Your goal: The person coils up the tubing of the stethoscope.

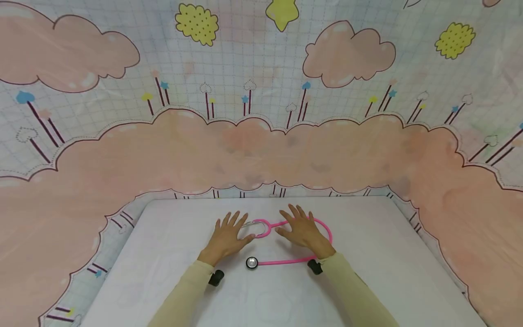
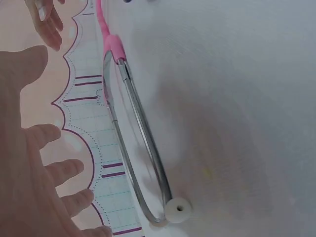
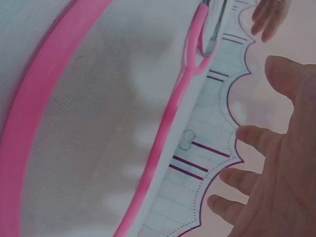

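Observation:
A pink stethoscope (image 1: 282, 262) lies on the white table in a loop. Its round chest piece (image 1: 252, 263) faces up near the middle. My left hand (image 1: 227, 238), fingers spread, hovers over the metal ear tubes and hides part of them. In the left wrist view those metal tubes (image 2: 143, 128) end in a white ear tip (image 2: 178, 210), beside the spread fingers. With fingers also spread, my right hand (image 1: 304, 230) is above the tubing's far curve and covers a stretch of it. The right wrist view shows the pink tubing (image 3: 158, 143) apart from the fingers. Neither hand holds anything.
The white tabletop (image 1: 184, 213) has its back edge just beyond the fingertips. Behind and at both sides hangs a cloth (image 1: 253, 154) printed with clouds and stars. A black wrist strap piece (image 1: 216, 277) sits at the left cuff, another (image 1: 315, 266) at the right.

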`<state>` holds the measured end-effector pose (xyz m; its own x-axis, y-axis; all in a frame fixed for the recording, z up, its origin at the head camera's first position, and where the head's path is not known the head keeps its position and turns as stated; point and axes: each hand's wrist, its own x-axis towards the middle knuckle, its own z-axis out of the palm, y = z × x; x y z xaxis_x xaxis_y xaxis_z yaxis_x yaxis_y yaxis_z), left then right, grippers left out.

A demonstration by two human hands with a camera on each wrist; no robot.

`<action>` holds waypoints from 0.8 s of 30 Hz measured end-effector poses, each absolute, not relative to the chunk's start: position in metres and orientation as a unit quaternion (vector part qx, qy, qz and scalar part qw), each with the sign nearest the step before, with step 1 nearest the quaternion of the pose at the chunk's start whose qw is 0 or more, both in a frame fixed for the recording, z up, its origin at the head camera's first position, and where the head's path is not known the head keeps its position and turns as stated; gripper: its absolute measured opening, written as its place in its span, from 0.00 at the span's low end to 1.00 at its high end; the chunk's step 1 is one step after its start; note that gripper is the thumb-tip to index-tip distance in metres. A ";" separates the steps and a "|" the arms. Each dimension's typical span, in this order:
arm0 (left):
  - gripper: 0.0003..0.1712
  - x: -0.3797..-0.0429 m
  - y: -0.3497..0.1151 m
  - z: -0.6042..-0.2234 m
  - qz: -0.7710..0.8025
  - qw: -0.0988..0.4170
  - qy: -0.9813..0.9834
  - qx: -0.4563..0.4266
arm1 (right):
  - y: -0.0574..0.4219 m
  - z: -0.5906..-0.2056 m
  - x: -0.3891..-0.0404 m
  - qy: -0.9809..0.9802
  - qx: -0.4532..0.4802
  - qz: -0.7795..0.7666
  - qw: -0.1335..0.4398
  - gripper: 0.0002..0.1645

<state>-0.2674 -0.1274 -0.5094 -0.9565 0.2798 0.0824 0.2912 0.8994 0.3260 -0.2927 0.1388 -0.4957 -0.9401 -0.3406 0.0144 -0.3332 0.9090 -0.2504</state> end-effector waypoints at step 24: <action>0.42 -0.281 -0.134 -0.527 -0.204 0.000 -0.968 -0.145 | 0.134 -0.514 -0.314 0.982 -0.131 -0.122 0.057 0.41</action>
